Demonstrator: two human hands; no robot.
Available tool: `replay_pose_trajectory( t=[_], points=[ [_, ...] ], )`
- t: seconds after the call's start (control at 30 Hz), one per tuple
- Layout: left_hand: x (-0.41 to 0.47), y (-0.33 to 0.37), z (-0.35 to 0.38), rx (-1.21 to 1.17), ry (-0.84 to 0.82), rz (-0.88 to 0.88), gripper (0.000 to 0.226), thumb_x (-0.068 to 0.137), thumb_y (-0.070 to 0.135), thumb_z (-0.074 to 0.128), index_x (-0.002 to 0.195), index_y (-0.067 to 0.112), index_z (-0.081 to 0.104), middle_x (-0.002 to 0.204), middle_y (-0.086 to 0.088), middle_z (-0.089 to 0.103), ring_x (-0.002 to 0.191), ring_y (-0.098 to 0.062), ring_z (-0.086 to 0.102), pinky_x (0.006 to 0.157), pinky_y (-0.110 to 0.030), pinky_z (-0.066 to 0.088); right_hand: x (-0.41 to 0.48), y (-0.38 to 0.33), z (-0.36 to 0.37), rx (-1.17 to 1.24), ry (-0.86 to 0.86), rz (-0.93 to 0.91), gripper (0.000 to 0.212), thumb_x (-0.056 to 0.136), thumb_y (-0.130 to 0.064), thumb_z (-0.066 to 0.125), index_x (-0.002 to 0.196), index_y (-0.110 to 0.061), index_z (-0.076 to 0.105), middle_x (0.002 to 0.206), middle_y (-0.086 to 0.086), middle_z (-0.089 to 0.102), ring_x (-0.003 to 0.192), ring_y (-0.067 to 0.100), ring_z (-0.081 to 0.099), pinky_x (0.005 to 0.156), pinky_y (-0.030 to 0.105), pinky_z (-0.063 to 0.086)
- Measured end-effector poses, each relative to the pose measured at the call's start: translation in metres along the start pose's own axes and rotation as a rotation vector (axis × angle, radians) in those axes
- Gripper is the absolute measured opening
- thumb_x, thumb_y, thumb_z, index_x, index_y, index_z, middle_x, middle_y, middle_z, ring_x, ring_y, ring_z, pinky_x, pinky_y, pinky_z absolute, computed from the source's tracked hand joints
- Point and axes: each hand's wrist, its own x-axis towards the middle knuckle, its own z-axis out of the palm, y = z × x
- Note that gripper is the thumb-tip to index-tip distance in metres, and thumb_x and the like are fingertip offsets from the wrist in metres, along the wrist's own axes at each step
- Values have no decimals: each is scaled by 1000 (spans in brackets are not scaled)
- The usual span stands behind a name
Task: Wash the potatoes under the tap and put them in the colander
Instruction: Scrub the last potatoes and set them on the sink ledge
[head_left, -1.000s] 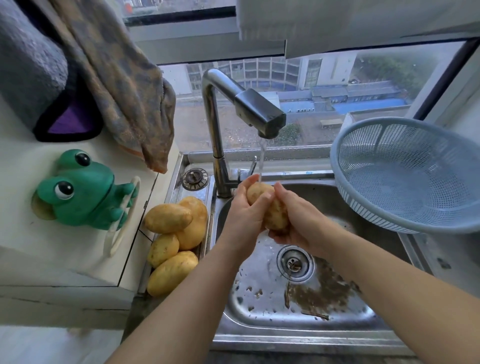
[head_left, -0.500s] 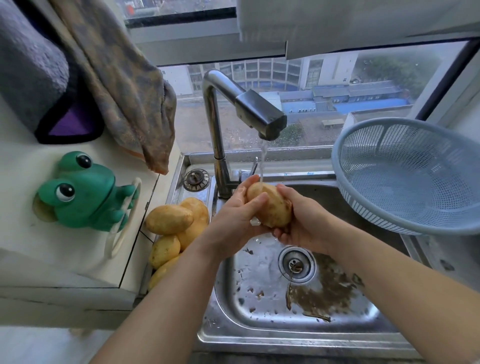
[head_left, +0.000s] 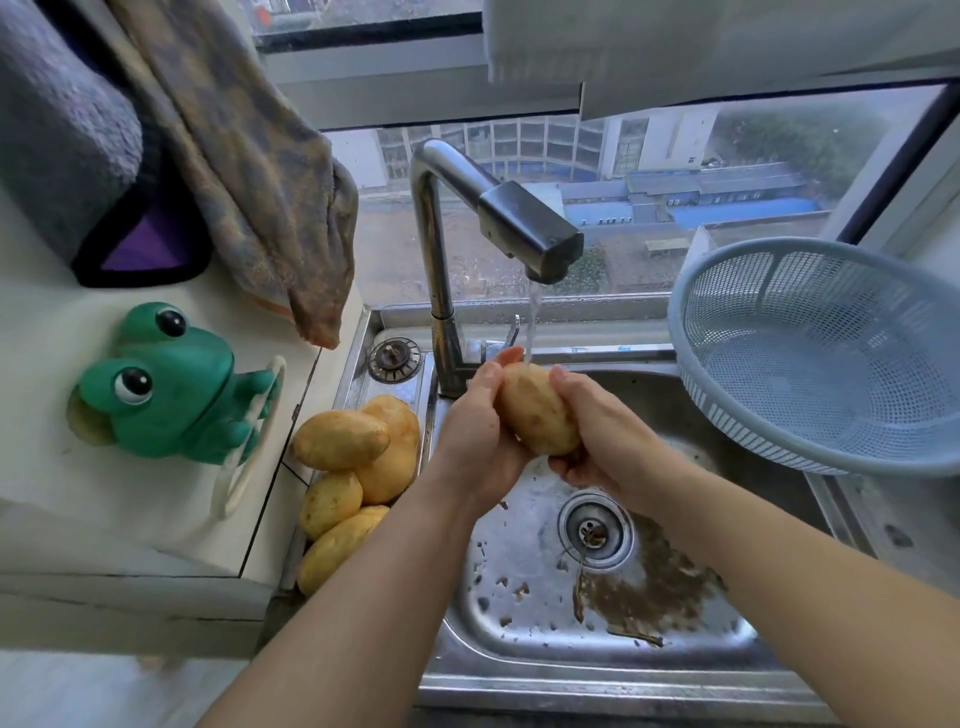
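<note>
A yellow-brown potato (head_left: 537, 408) sits between both my hands over the steel sink (head_left: 524, 613), right under the thin stream running from the tap (head_left: 530, 234). My left hand (head_left: 475, 431) grips its left side with the fingers curled up around it. My right hand (head_left: 602, 431) cups it from the right and below. Several more potatoes (head_left: 358, 467) lie piled on the ledge left of the sink. The light-blue plastic colander (head_left: 831, 358) stands tilted on the sink's right rim, and nothing is visible inside it.
A green frog holder (head_left: 166, 384) is fixed to the white surface at left. Towels (head_left: 249, 171) hang above the potato pile. Dirt and peel bits lie around the drain (head_left: 595, 530). A window runs behind the tap.
Both hands have turned the potato under the stream; it now lies more lengthwise, with more of its top showing. The hands stay in the same spot.
</note>
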Motion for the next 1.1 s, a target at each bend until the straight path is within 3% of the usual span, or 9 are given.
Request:
replay_pose_trajectory(
  t=[0.13, 0.23, 0.33, 0.43, 0.5, 0.6, 0.7, 0.9, 1.1],
  points=[
    [-8, 3, -12, 49, -175, -53, 35, 102, 26, 40, 134, 31, 51, 142, -10, 50, 128, -29, 51, 92, -46, 51, -1, -1, -7, 157, -30, 145, 43, 99, -51, 38, 98, -13, 56, 58, 9, 54, 40, 16, 44, 40, 20, 35],
    [-9, 3, -19, 125, -239, -60, 54, 89, 23, 54, 142, 28, 45, 145, -14, 44, 125, -30, 52, 86, -45, 57, -3, -1, -12, 144, -55, 164, 46, 98, -53, 38, 99, -10, 56, 56, 7, 54, 40, 16, 45, 41, 22, 36],
    [-8, 6, -20, 189, -221, -34, 58, 86, 22, 61, 141, 23, 45, 144, -17, 44, 123, -32, 53, 81, -47, 57, -2, 1, -11, 98, -42, 82, 46, 99, -51, 36, 106, -11, 56, 56, 6, 54, 39, 14, 46, 40, 22, 35],
    [-2, 1, -9, 239, -105, 39, 39, 87, 23, 67, 125, 21, 55, 130, -17, 53, 105, -29, 61, 73, -44, 58, 1, 5, -6, -48, 4, -94, 43, 101, -44, 35, 116, -7, 53, 61, 6, 53, 41, 14, 47, 44, 25, 35],
    [2, -3, -2, 254, 29, 94, 21, 93, 26, 61, 113, 19, 58, 114, -16, 58, 97, -27, 61, 73, -41, 56, -2, 5, -1, -134, -4, -165, 40, 101, -42, 38, 121, -9, 49, 72, 8, 58, 44, 15, 52, 43, 26, 39],
    [6, -3, 2, 128, 166, 48, 20, 100, 29, 49, 111, 15, 58, 112, -19, 59, 98, -34, 62, 77, -46, 56, -10, 5, 2, -246, -59, -200, 40, 94, -36, 57, 130, -25, 41, 96, 10, 62, 59, 16, 63, 51, 22, 49],
    [1, 1, 4, 42, 167, -4, 22, 104, 32, 39, 106, 19, 58, 120, -24, 55, 96, -37, 62, 77, -50, 56, -11, 7, 0, -272, -68, -245, 53, 90, -31, 65, 135, -32, 36, 102, 7, 60, 63, 15, 64, 56, 22, 50],
    [-14, -5, 5, 208, 51, 104, 20, 105, 25, 35, 114, 31, 52, 119, -16, 55, 100, -31, 61, 66, -39, 54, -4, 3, 4, -46, 47, -210, 18, 95, -27, 57, 112, -28, 53, 97, 7, 58, 65, 17, 57, 50, 24, 46],
    [-18, -11, -2, 393, -28, 217, 22, 103, 23, 41, 122, 35, 44, 129, -13, 53, 113, -22, 61, 92, -41, 54, -1, 4, 4, 35, 61, -119, 14, 91, -37, 61, 104, -32, 60, 105, 8, 62, 81, 20, 62, 56, 27, 51]
  ],
)
